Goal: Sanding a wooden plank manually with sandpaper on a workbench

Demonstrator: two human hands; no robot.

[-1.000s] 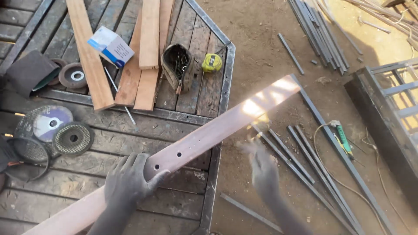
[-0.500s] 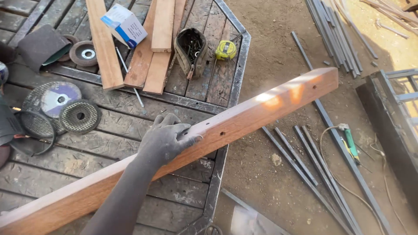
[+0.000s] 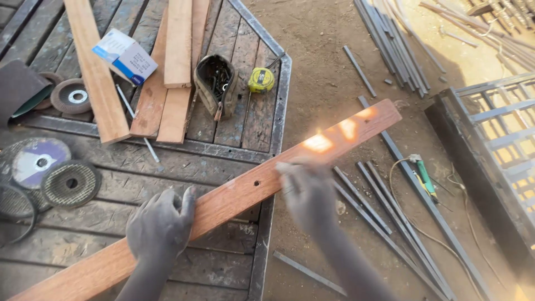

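A long reddish wooden plank (image 3: 234, 195) lies diagonally across the corner of a worn wooden work table (image 3: 167, 167), its far end sticking out over the dirt ground. It has a small drilled hole near its middle. My left hand (image 3: 159, 226) presses down on the plank's lower part, fingers wrapped over its near edge. My right hand (image 3: 306, 189) is blurred and rests against the plank's near edge just right of the hole; whether it grips the plank is unclear.
On the table lie more wooden boards (image 3: 173, 72), a small white and blue box (image 3: 125, 56), a tool pouch (image 3: 214, 83), a yellow tape measure (image 3: 261, 79) and several grinding discs (image 3: 69, 183). Metal rods (image 3: 384, 217) and a metal frame (image 3: 490, 145) lie on the ground.
The plank has turned to show its broad face with the hole. My left hand slid down toward the plank's lower end. My right hand came up to the plank's edge.
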